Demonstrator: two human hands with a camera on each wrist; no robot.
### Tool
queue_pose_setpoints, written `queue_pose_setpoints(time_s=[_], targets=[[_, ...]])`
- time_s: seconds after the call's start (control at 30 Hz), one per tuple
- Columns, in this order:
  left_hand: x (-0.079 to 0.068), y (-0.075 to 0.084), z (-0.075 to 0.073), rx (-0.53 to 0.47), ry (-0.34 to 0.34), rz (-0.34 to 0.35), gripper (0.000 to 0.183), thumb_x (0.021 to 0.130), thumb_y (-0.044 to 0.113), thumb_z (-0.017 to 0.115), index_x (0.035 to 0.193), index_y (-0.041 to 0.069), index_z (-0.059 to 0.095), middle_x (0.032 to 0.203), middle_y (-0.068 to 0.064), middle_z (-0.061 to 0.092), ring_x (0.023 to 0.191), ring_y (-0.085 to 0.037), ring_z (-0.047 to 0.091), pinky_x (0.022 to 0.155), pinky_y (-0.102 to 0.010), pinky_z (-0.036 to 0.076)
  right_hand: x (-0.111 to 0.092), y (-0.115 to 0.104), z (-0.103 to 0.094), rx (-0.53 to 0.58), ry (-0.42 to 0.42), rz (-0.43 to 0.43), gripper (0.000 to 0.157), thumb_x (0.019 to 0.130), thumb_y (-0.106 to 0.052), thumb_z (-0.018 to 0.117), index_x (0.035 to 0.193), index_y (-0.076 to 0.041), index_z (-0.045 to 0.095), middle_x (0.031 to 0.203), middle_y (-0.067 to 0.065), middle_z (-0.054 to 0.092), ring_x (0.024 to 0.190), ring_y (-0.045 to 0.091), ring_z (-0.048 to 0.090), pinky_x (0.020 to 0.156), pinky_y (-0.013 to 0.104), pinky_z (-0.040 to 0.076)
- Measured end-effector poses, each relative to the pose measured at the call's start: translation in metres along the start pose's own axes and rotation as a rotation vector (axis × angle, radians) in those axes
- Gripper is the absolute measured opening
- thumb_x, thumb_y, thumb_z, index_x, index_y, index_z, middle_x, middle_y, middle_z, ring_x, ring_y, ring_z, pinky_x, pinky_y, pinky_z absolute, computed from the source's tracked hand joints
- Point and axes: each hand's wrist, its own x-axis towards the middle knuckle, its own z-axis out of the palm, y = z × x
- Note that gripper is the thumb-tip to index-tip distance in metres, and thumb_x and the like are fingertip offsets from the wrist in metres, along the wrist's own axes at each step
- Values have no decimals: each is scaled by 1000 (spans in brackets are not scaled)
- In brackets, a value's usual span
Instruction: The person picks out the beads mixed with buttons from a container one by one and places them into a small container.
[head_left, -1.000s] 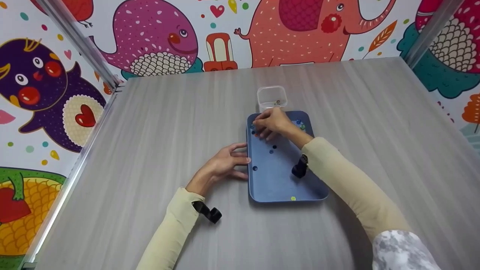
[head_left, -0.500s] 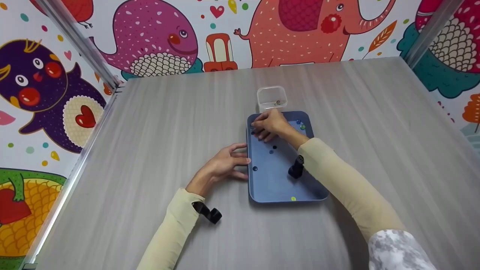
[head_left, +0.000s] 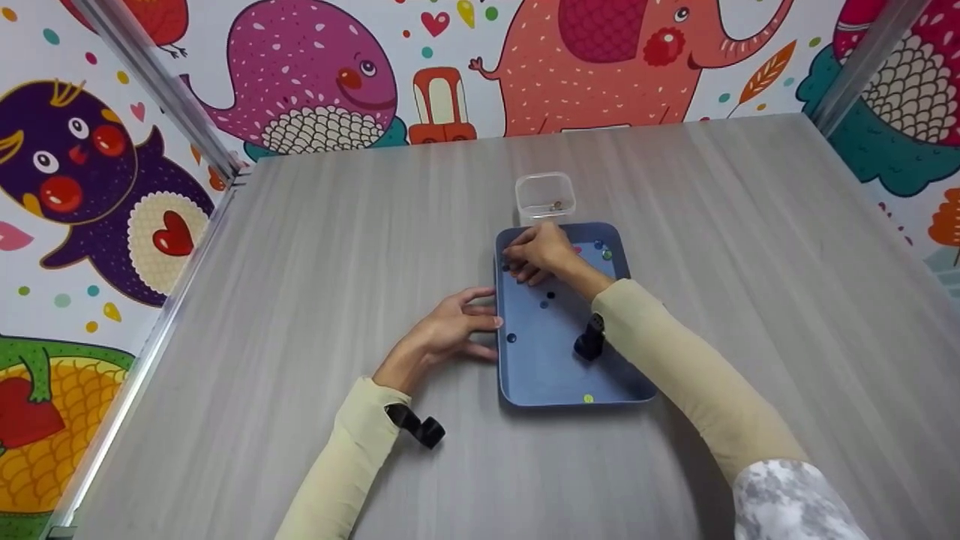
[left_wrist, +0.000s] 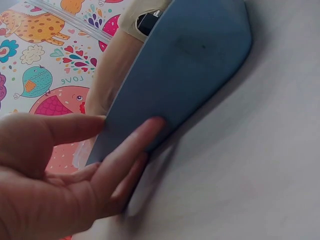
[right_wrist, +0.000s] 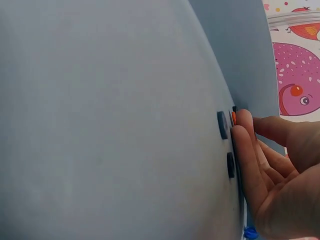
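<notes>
A shallow blue tray (head_left: pixel 555 360) holds several small round buttons, among them a dark one (head_left: pixel 511 338) near the left wall and a yellow one (head_left: pixel 589 398) at the near end. My left hand (head_left: pixel 450 324) touches the tray's left side, fingers extended along the outer wall and thumb at the rim. Inside the far left corner, my right hand (head_left: pixel 546 249) has its fingertips down among the buttons. Dark buttons (right_wrist: pixel 223 125) and an orange one (right_wrist: pixel 233 118) lie by those fingertips in the right wrist view. Whether thumb and finger pinch a button is hidden.
Just beyond the tray stands a clear plastic container (head_left: pixel 545 195) with a few small pieces inside. Blue and green buttons (head_left: pixel 607 255) lie in the tray's far right corner. A wrist camera (head_left: pixel 589 345) hangs over the tray. Printed walls border the grey table (head_left: pixel 337 247).
My right hand has shifted slightly left and toward me within the tray's far left corner. The left hand has stayed at the tray's side.
</notes>
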Motion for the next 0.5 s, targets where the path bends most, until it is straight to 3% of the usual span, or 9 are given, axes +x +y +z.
queue_pose_setpoints(time_s=[0.5], targets=[[0, 0, -1, 4, 1, 2, 67, 94, -2, 62, 154, 9, 32, 144, -25, 50, 116, -31, 63, 76, -43, 66, -2, -1, -1, 24, -19, -12, 21, 94, -15, 69, 107, 0, 74, 70, 4, 71, 50, 10, 66, 49, 26, 61]])
